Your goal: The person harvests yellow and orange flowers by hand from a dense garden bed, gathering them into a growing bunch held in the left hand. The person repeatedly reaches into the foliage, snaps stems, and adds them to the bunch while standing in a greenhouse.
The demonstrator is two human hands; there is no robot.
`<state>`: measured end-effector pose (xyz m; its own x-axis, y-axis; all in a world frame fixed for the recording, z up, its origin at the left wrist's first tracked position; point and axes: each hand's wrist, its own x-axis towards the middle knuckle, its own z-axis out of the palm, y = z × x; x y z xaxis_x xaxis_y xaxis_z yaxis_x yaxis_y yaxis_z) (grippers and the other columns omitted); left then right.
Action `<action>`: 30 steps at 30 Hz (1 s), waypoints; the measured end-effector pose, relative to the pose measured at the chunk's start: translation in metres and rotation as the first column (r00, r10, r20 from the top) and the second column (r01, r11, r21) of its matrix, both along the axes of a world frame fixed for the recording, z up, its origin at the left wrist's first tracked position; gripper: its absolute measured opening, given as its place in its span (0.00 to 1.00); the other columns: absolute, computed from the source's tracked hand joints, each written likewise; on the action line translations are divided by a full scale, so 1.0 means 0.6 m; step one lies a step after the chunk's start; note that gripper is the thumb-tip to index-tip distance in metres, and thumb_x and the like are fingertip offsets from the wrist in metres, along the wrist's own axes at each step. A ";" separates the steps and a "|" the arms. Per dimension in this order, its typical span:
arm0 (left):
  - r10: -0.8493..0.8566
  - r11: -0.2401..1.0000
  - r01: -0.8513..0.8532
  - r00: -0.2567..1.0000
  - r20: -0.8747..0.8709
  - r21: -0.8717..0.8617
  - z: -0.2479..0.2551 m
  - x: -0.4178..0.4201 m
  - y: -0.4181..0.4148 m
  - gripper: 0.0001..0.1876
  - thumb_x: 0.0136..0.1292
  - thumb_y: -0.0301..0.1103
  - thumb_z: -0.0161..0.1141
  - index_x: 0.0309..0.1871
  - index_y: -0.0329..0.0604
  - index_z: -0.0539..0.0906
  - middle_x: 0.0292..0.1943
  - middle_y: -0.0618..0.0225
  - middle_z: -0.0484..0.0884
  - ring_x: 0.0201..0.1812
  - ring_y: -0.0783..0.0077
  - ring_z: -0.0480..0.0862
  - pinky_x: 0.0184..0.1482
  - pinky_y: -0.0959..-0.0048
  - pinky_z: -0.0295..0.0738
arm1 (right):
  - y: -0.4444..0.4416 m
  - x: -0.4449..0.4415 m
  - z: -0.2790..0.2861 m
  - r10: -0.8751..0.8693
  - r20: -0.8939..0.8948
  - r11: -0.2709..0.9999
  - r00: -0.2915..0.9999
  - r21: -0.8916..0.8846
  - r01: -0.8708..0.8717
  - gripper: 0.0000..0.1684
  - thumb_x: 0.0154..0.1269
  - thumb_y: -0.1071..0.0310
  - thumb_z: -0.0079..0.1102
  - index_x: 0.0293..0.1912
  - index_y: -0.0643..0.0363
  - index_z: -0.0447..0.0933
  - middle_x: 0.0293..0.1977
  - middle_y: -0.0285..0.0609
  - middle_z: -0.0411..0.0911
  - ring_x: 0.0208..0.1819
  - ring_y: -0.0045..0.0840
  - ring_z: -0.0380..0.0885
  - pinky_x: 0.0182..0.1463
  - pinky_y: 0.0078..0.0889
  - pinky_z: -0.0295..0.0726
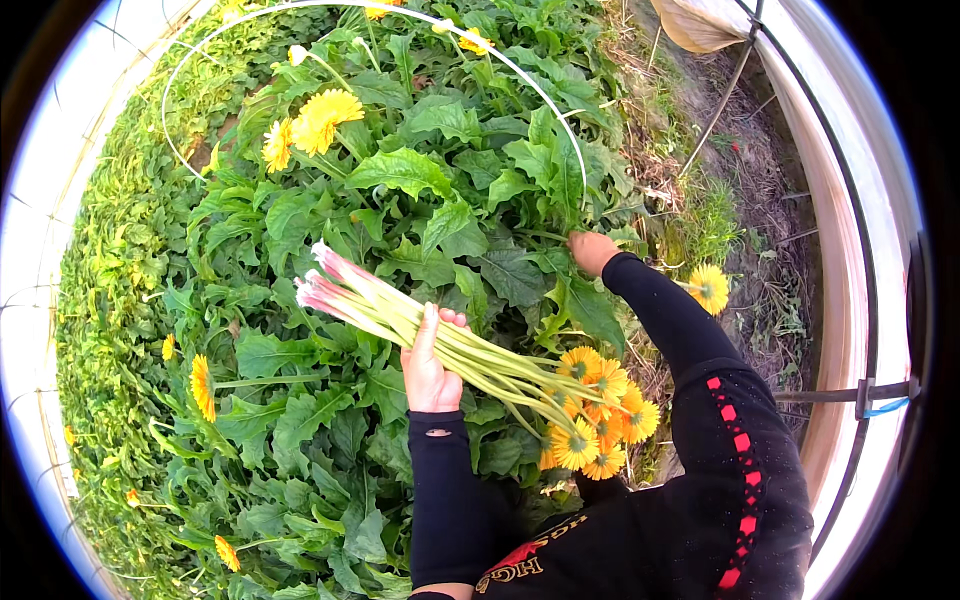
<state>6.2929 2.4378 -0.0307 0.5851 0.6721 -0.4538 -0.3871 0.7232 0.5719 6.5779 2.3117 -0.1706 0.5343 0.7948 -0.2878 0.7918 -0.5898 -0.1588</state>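
My left hand [435, 367] is closed around a bunch of cut gerbera stems [480, 352] below the middle of the view. Their pinkish, white-tipped ends [330, 289] point up and left. At the other end, the yellow-orange gerbera heads [592, 420] hang toward the lower right, close to my body. My right hand [592, 253] reaches low into the leaves at the bed's right side. Its fingers are curled at a pale green stalk [547, 235]; leaves and the hand itself hide part of the grip. A yellow gerbera [709, 289] shows beyond my right forearm.
Dense gerbera foliage [337, 420] fills the bed, with yellow blooms [326, 120] standing at the upper left. A thin white hoop [525, 79] arches over the plants. Along the right run a soil strip [772, 300], a metal pole [724, 97] and plastic sheeting [817, 187].
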 end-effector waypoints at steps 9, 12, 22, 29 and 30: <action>-0.051 0.999 0.052 0.998 -0.047 0.018 -0.006 0.006 -0.032 0.09 0.61 0.34 0.59 0.38 0.41 0.73 0.30 0.68 0.77 0.34 0.71 0.78 0.38 0.71 0.75 | 0.109 -0.077 -0.061 -0.008 -0.157 0.999 0.987 -0.043 0.001 0.12 0.51 0.67 0.50 0.29 0.63 0.81 0.37 0.54 0.78 0.42 0.41 0.77 0.45 0.38 0.75; -0.052 0.998 0.054 0.994 -0.092 0.027 -0.005 0.012 -0.038 0.09 0.61 0.35 0.59 0.38 0.41 0.73 0.30 0.68 0.77 0.34 0.71 0.78 0.39 0.71 0.75 | 0.043 -0.139 -0.098 -0.464 -0.493 0.843 0.736 0.009 0.538 0.22 0.58 0.59 0.49 0.46 0.67 0.69 0.40 0.60 0.75 0.44 0.45 0.75 0.46 0.41 0.74; -0.065 0.998 0.067 0.990 -0.126 0.011 -0.010 -0.007 -0.041 0.10 0.59 0.37 0.61 0.37 0.44 0.73 0.31 0.70 0.75 0.37 0.70 0.76 0.45 0.69 0.73 | 0.004 -0.110 -0.008 -0.183 -0.227 0.983 0.957 -0.042 0.178 0.13 0.61 0.68 0.41 0.43 0.65 0.68 0.33 0.56 0.77 0.37 0.45 0.78 0.38 0.43 0.76; -0.129 0.991 0.130 0.991 -0.030 0.017 -0.016 0.013 -0.038 0.09 0.61 0.34 0.59 0.38 0.40 0.73 0.30 0.67 0.76 0.34 0.70 0.77 0.41 0.70 0.73 | 0.064 0.038 0.035 0.171 0.130 0.979 0.977 -0.133 -0.154 0.12 0.58 0.68 0.45 0.39 0.59 0.76 0.31 0.45 0.80 0.34 0.36 0.80 0.35 0.36 0.78; -0.163 0.986 0.164 0.986 -0.043 0.034 -0.017 0.025 -0.040 0.09 0.61 0.35 0.58 0.38 0.40 0.73 0.31 0.67 0.76 0.34 0.70 0.77 0.40 0.69 0.74 | 0.072 0.034 0.025 0.102 0.041 0.988 0.994 -0.122 -0.096 0.13 0.58 0.68 0.46 0.36 0.59 0.80 0.34 0.46 0.81 0.37 0.36 0.80 0.37 0.38 0.78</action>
